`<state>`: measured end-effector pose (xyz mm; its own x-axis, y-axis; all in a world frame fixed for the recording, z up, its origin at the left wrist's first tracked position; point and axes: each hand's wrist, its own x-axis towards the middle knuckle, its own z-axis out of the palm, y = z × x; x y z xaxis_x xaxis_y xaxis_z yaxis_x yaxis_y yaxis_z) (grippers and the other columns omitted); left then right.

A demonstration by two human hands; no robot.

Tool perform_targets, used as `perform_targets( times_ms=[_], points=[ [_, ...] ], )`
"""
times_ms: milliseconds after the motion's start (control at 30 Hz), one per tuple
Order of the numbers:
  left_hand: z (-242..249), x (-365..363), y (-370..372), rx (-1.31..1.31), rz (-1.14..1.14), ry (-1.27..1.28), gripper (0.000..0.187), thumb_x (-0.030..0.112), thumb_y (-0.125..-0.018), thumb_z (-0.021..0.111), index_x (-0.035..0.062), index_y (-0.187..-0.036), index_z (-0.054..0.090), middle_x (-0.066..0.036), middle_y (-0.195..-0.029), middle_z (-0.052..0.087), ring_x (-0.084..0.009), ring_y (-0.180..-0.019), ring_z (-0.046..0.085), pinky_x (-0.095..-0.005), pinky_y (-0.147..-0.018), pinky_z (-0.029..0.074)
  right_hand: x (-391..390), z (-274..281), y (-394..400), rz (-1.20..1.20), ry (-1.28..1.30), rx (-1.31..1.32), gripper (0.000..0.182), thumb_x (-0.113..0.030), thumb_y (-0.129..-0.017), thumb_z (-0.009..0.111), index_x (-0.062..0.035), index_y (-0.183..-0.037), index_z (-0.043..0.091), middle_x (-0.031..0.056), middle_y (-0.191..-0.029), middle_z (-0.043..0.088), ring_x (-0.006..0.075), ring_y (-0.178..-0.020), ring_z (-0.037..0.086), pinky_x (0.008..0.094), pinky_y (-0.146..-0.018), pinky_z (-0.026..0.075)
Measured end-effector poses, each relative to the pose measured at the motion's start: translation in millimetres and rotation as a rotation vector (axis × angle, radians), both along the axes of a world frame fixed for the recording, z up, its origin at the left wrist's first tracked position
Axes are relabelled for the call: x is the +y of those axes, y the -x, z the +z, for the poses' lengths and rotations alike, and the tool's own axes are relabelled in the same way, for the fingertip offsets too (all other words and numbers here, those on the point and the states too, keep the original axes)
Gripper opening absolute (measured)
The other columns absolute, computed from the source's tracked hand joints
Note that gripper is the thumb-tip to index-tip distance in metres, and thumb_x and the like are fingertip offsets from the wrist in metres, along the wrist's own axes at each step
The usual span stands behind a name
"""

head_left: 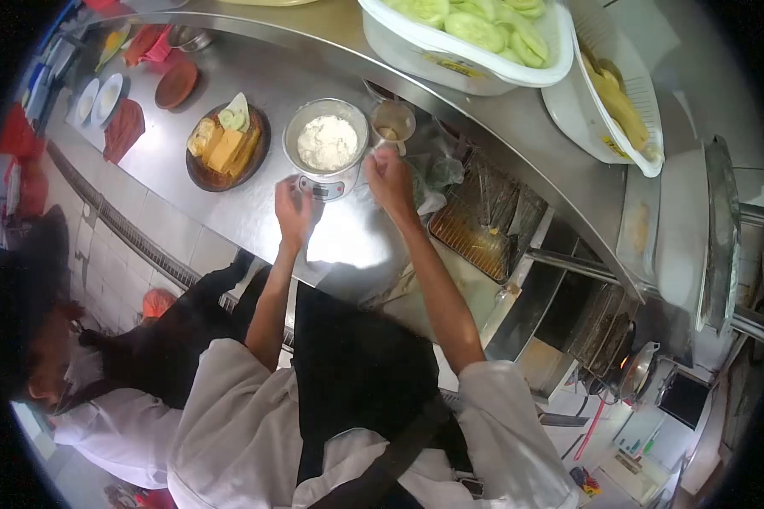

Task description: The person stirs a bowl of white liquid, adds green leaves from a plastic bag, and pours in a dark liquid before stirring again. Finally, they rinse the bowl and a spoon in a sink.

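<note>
A round metal bowl (290,136) of white powder (328,142) sits on a small kitchen scale (322,190) with a display at its front. My left hand (292,215) is at the scale's front left corner, fingers slightly apart and holding nothing that I can see. To the right of the bowl stands a translucent plastic cup (396,117) with something brownish inside. My right hand (389,180) is closed against the cup's near side; what lies between its fingers is hidden.
A dark round plate (258,158) of yellow food is left of the bowl, on the steel counter (255,212). A raised shelf carries a white tub (463,78) of sliced cucumber. Right of my arm lies a wire rack tray (477,242). Another person (119,424) stands at left.
</note>
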<state>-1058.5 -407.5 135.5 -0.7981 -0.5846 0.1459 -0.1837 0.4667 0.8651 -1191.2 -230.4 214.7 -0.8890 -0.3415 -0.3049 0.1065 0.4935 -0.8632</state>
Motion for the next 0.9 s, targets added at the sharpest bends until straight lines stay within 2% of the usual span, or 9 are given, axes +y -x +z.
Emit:
perform_targets(
  times_ms=[67, 133, 367, 433, 500, 600, 667, 767, 900],
  points=[
    [7.8, -12.4, 22.1, 0.109, 0.042, -0.285, 0.042, 0.024, -0.093, 0.057, -0.004, -0.123, 0.049, -0.019, -0.114, 0.057, -0.0251, -0.09, 0.064, -0.0364, -0.073, 0.052, -11.0, -1.7, 17.6, -0.299, -0.196, 0.66, 0.027, -0.021, -0.081, 0.065, -0.0024, -0.1, 0.057, 0.0198, -0.101, 0.06, 0.0382, -0.093, 0.059, 0.0472, -0.082, 0.047],
    [50.9, -9.7, 41.2, 0.022, 0.054, -0.815, 0.039, 0.017, -0.095, 0.053, -0.0037, -0.127, 0.045, -0.019, -0.112, 0.059, -0.0235, -0.084, 0.066, -0.0332, -0.066, 0.054, -5.1, -8.1, 32.9, -0.328, -0.199, 0.671, 0.026, -0.019, -0.08, 0.065, -0.0021, -0.098, 0.056, 0.0186, -0.097, 0.058, 0.0375, -0.091, 0.058, 0.0469, -0.08, 0.046],
    [41.8, -10.9, 56.1, 0.064, -0.075, -0.932, 0.045, 0.002, -0.089, 0.045, 0.0021, -0.133, 0.039, -0.016, -0.123, 0.055, -0.0257, -0.102, 0.062, -0.0372, -0.075, 0.062, 110.5, -23.5, -31.6, -0.417, -0.188, 0.734, 0.015, -0.011, -0.08, 0.066, -0.0034, -0.09, 0.057, 0.0108, -0.086, 0.059, 0.0289, -0.081, 0.061, 0.0399, -0.07, 0.048],
    [43.3, -12.4, 46.6, 0.023, -0.102, -0.915, 0.047, 0.002, -0.088, 0.045, 0.0042, -0.134, 0.039, -0.015, -0.125, 0.053, -0.0256, -0.105, 0.06, -0.038, -0.075, 0.061, 154.4, -25.9, -85.8, -0.397, -0.225, 0.444, 0.012, -0.009, -0.081, 0.064, -0.0021, -0.088, 0.057, 0.0112, -0.08, 0.061, 0.0301, -0.074, 0.062, 0.0409, -0.067, 0.049],
    [36.6, -17.1, 40.4, -0.006, -0.105, -0.915, 0.05, 0.002, -0.086, 0.048, 0.0078, -0.136, 0.038, -0.013, -0.128, 0.05, -0.0256, -0.109, 0.056, -0.0387, -0.076, 0.059, 192.7, -34.5, -139.5, -0.311, -0.423, 0.622, 0.013, -0.012, -0.082, 0.063, -0.0007, -0.088, 0.058, 0.0131, -0.074, 0.062, 0.0334, -0.067, 0.062, 0.0434, -0.064, 0.049],
    [43.8, -10.7, 12.1, -0.053, -0.078, -0.88, 0.05, 0.005, -0.087, 0.05, 0.0071, -0.136, 0.038, -0.014, -0.128, 0.051, -0.0245, -0.107, 0.057, -0.037, -0.076, 0.058, 216.5, -44.5, -217.9, -0.333, -0.598, 0.084, 0.018, -0.018, -0.083, 0.062, -0.0003, -0.089, 0.059, 0.0144, -0.075, 0.063, 0.0355, -0.068, 0.062, 0.046, -0.065, 0.05],
    [39.4, -7.6, -8.7, -0.036, -0.05, -0.872, 0.051, 0.004, -0.088, 0.048, 0.0067, -0.137, 0.036, -0.015, -0.128, 0.05, -0.0246, -0.107, 0.057, -0.0367, -0.076, 0.058, 224.7, -23.4, -238.1, -0.509, -0.682, -0.156, 0.029, -0.03, -0.084, 0.063, -0.0029, -0.093, 0.058, 0.0181, -0.095, 0.063, 0.0368, -0.093, 0.061, 0.0467, -0.08, 0.05],
    [69.7, 16.7, -40.9, -0.113, -0.085, -0.887, 0.056, 0.002, -0.087, 0.045, 0.007, -0.141, 0.032, -0.017, -0.13, 0.048, -0.0272, -0.109, 0.057, -0.0394, -0.08, 0.058, 288.8, -69.1, -260.9, -0.872, -1.046, 0.303, 0.033, -0.03, -0.087, 0.06, -0.0007, -0.101, 0.054, 0.0183, -0.098, 0.057, 0.0398, -0.094, 0.057, 0.0492, -0.079, 0.048],
    [87.4, 64.0, -74.5, -0.283, -0.209, -0.886, 0.064, -0.001, -0.084, 0.043, 0.0069, -0.145, 0.027, -0.02, -0.134, 0.047, -0.031, -0.111, 0.059, -0.0407, -0.081, 0.06, 342.8, -118.1, -272.0, -0.736, -1.163, 0.35, 0.022, -0.022, -0.091, 0.056, -0.0032, -0.1, 0.052, 0.0166, -0.098, 0.056, 0.0382, -0.096, 0.056, 0.0488, -0.078, 0.047]
  ],
)
